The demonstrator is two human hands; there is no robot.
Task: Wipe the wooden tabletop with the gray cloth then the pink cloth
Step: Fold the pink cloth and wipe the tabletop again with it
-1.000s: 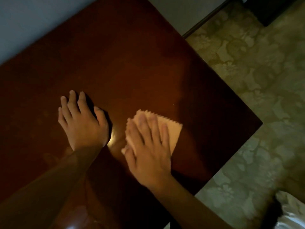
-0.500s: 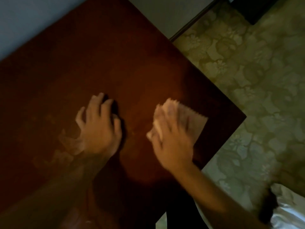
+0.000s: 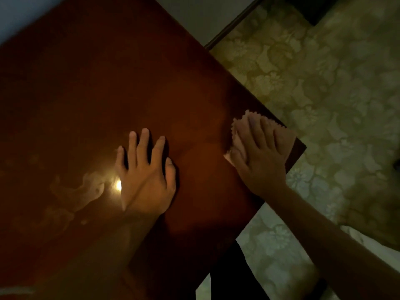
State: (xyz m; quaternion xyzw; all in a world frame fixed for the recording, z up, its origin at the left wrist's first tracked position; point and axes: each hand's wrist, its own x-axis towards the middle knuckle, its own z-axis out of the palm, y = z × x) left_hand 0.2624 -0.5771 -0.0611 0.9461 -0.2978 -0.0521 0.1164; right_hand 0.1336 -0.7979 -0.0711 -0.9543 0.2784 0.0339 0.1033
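The dark reddish wooden tabletop fills the left and middle of the head view. A pink cloth with a zigzag edge lies flat by the table's right corner. My right hand presses on it with straight fingers and covers most of it. Flat on the bare wood to the left rests my left hand, fingers spread. No gray cloth is in view.
The table's right corner sits just beyond the pink cloth. A floral-patterned floor lies to the right. A bright light reflection glares beside my left hand. A dark table leg shows below the near edge.
My right hand has slid the pink cloth rightward across the wood to the table's right corner. My left hand stays flat on the table.
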